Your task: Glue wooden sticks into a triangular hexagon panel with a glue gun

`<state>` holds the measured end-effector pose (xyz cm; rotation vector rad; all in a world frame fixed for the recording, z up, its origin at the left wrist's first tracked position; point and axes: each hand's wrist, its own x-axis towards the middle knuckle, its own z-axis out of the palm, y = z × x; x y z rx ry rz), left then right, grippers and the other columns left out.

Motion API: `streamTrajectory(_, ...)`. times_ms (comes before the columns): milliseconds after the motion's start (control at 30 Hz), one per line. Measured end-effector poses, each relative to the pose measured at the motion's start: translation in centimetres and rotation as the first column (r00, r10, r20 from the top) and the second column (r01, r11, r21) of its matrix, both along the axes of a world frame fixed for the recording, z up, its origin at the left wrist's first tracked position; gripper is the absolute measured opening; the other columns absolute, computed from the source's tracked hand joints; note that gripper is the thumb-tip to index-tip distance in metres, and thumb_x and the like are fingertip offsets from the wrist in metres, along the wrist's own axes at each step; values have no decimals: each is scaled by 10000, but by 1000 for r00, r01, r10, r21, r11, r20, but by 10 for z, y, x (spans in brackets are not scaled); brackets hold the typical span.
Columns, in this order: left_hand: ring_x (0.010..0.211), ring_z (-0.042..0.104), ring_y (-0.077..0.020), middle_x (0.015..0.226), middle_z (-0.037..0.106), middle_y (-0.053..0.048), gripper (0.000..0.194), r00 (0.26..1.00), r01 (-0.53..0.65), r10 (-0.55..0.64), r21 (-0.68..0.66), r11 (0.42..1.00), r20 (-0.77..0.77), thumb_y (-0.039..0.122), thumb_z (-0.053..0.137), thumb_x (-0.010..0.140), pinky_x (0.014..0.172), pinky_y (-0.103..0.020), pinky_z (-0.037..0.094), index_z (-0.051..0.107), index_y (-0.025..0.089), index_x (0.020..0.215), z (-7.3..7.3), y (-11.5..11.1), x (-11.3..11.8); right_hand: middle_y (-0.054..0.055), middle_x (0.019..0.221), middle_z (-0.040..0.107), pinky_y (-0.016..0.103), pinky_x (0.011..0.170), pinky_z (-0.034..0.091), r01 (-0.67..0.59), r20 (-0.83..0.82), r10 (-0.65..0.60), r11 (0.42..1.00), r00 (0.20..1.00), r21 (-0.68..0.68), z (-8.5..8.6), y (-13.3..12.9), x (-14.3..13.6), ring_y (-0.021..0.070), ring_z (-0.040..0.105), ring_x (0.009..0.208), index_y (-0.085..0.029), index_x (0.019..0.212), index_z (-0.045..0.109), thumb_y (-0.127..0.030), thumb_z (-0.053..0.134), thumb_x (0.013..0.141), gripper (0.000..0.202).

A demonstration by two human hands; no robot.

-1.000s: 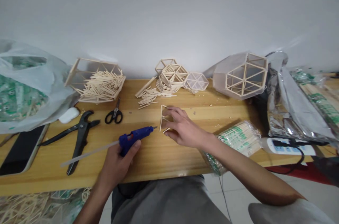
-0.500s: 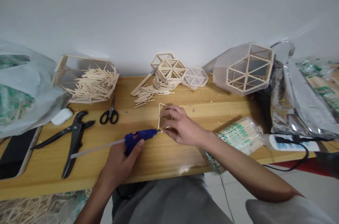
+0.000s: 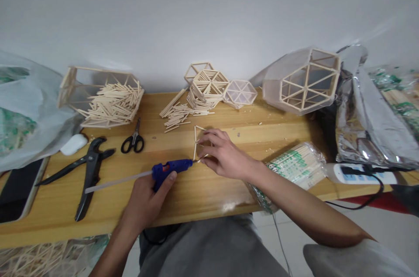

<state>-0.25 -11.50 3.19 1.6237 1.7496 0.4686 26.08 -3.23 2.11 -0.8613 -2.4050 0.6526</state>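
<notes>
My left hand [image 3: 148, 200] is wrapped round a blue hot glue gun [image 3: 172, 168], with a long glue stick [image 3: 119, 181] poking out of its back. The gun's nozzle meets the lower corner of a small frame of wooden sticks [image 3: 195, 143] lying on the table. Over the right side of that frame, my right hand [image 3: 222, 154] has thumb and fingers closed on its sticks, hiding part of it. Beyond the frame lie loose short sticks [image 3: 178, 115] and a stack of hexagonal stick frames [image 3: 211, 84].
Scissors [image 3: 132, 139], a black cutter [image 3: 90, 172], a white case [image 3: 73, 144] and a phone [image 3: 19, 189] lie left. A lattice holder [image 3: 70, 89] contains sticks. Right are a large hexagonal lantern-like frame [image 3: 304, 82], a packet of sticks [image 3: 296, 165] and a power strip [image 3: 363, 175].
Both hands, the glue gun and the small frame hold nearly the same positions. The whole view has shifted very slightly.
</notes>
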Motion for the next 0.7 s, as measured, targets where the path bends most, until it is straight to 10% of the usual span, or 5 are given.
streamTrajectory(333,487,564,-175,515,610,-16,509,976,-31,54,-111,993,209,644,603,895,486,-273,405,724,180,723,0,-3,-11,106,1205,665,509,1122,467,-5,-15,6,1000,1000,24,-3,1,0,310,518,1282,-218,990,710,-165,699,934,78)
streamTrajectory(533,563,648,-172,837,777,-116,513,753,-278,351,-215,936,557,625,702,863,517,-290,519,739,115,916,-6,-1,-2,124,1184,654,516,1074,481,19,-16,-20,999,1000,-33,-2,1,2,313,543,1221,-207,1048,635,-172,742,903,183)
streamTrajectory(700,752,716,-223,1052,795,-148,501,647,-312,382,-228,923,660,588,753,828,522,-291,556,742,125,1018,-8,10,38,128,1148,636,491,1003,492,76,2,-76,993,997,-87,2,-1,3,304,555,1128,-212,1041,548,-167,743,893,249)
